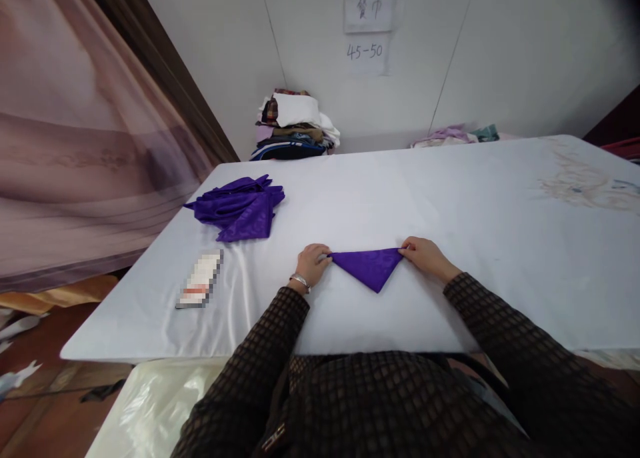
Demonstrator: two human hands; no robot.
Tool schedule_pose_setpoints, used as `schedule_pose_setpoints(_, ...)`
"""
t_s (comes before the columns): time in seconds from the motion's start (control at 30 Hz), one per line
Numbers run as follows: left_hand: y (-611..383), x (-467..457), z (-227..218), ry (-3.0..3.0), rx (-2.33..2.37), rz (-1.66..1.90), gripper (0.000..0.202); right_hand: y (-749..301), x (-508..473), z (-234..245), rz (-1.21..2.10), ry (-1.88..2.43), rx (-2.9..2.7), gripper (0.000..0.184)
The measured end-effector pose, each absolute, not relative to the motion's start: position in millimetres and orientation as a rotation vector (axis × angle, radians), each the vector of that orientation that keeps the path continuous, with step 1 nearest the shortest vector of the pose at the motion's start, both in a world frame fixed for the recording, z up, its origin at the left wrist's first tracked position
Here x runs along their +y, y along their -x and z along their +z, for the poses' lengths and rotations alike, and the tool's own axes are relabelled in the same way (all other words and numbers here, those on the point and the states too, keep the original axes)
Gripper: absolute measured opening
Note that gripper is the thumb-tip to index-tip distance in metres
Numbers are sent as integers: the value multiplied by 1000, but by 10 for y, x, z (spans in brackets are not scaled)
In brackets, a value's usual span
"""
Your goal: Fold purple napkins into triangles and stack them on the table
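A purple cloth napkin (373,266), folded into a triangle, lies on the white-covered table (345,325) with its point toward me. My left hand (314,263) pinches the left corner of its long edge; a silver bracelet (301,282) circles that wrist. At the opposite corner, my right hand (425,255) grips the cloth between thumb and fingers. The long edge runs nearly straight between both hands. Farther left, a loose heap of purple napkins (240,208) sits on the table.
A phone-like blurred object (203,278) lies at the left. Folded clothes (295,128) are stacked behind the table, with more fabric (450,136) to the right. Handwritten paper signs (370,51) hang on the wall, and a pink curtain (85,131) hangs at left.
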State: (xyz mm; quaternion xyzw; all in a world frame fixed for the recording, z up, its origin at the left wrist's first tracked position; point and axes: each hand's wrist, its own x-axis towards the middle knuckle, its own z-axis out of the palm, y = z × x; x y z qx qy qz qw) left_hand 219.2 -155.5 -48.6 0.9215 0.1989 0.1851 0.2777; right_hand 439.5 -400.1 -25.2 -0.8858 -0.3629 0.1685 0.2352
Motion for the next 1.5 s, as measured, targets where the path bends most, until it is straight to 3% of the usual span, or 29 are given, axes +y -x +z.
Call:
schedule_pose_setpoints(0.33, -2145, -1497, -522, -2575, 309, 401, 16, -4420, -3974, -236, 451, 2459, -1042, 13)
schedule_pose_setpoints(0.6, -2163, -1587, -387, -2697, 439, 263, 19, -4436, -3950, -193, 495, 2482, -1055, 13)
schedule_pose_setpoints(0.73, -2253, -1818, -196, -2778, 589, 367, 17, -4441, -3932, -142, 549, 2475, -1063, 13)
schedule_pose_setpoints(0.83, -2366, -2161, -75, -2813, 393, 438, 30, -4472, -3920, -142, 645, 2420, -1026, 11)
schedule_pose_setpoints(0.97, -2486, -2570, -117, -2869, -56, 269, 50, -4528, -3906, -158, 765, 2350, -947, 9)
schedule_pose_setpoints(1.1, -2499, -2675, -288, -2905, -91, 67, 59, -4551, -3893, -149, 798, 2347, -917, 10)
schedule_pose_setpoints(1.3, -2479, -2661, -351, -2930, -70, 87, 57, -4502, -3875, -155, 673, 2476, -967, 21)
schedule_pose_setpoints(1.5, -2489, -2670, -355, -2953, -62, 94, 56, -4381, -3957, -108, 275, 2690, -981, 23)
